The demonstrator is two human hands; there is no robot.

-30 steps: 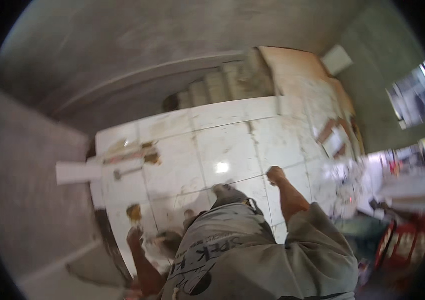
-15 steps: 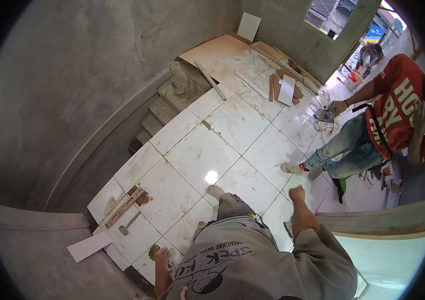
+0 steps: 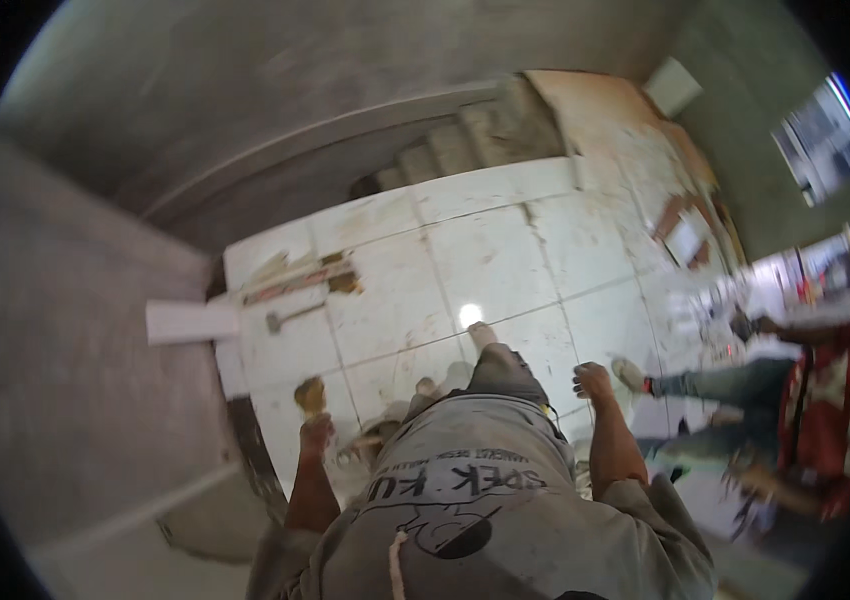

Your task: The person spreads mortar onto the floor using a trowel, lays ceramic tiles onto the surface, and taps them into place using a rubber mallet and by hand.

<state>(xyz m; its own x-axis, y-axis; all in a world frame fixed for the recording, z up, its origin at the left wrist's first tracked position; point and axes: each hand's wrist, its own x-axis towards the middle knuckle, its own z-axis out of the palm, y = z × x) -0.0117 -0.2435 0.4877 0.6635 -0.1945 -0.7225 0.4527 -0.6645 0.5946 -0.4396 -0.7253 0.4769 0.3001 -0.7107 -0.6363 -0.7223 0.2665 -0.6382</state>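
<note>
My left hand [image 3: 316,430] hangs low on the left, beside a yellow-brown patch [image 3: 310,391] on the tiled floor; its fingers are blurred. My right hand [image 3: 591,379] is closed loosely at my right side, above the white tiles [image 3: 493,262], with nothing visible in it. Between them are my grey clothing [image 3: 465,470] and one foot [image 3: 481,333]. Left of centre on the floor lie a long level-like tool [image 3: 285,287], a hammer-like tool [image 3: 277,321] and thin offcuts. A white board [image 3: 185,323] juts past the platform's left end.
A concrete stair [image 3: 455,145] descends beyond the tiled edge, along a grey wall [image 3: 345,45]. A co-worker in red and jeans [image 3: 825,410] stands close at the right. Brown and white offcuts [image 3: 685,235] lie at the back right, below a window [image 3: 815,135].
Since half a second ago my view has swung, so the room appears rotated and the co-worker sits lower at the right edge. My left hand appears higher in view; the picture is blurrier.
</note>
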